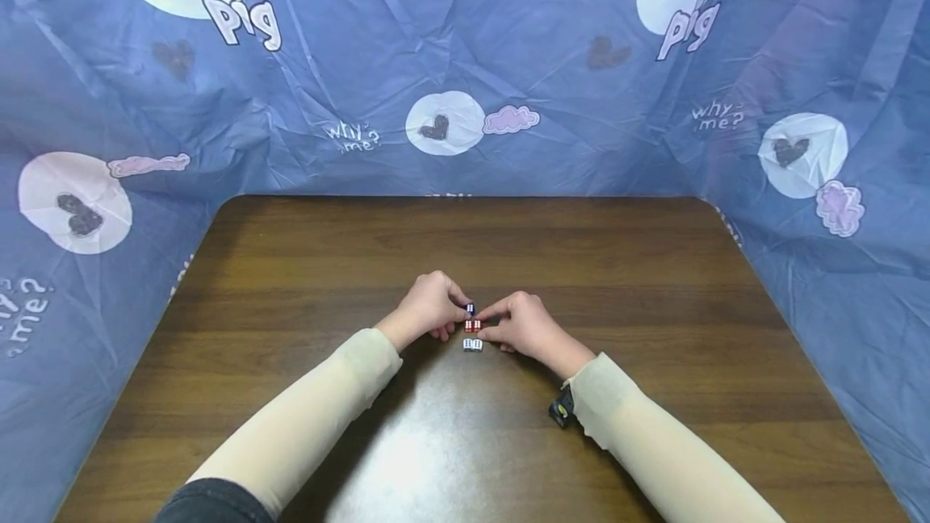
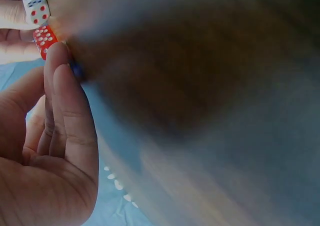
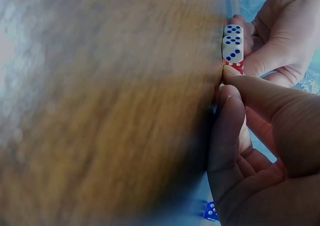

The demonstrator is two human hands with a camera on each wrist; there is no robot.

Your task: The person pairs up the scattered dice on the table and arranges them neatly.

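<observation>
A small group of dice stands at mid-table in the head view. A blue die is farthest, two red dice sit side by side in the middle, and two white dice are nearest the person. My left hand reaches in from the left, thumb and index finger pinching around the blue die. From the right, my right hand pinches the right red die between thumb and index finger. In the left wrist view a red die shows right at the left fingertips. The right fingers partly hide the red dice in the right wrist view.
The brown wooden table extends around the dice. Behind it hangs a blue patterned cloth. A small black device sits at the right wrist. In the right wrist view a blue die shows below the hand.
</observation>
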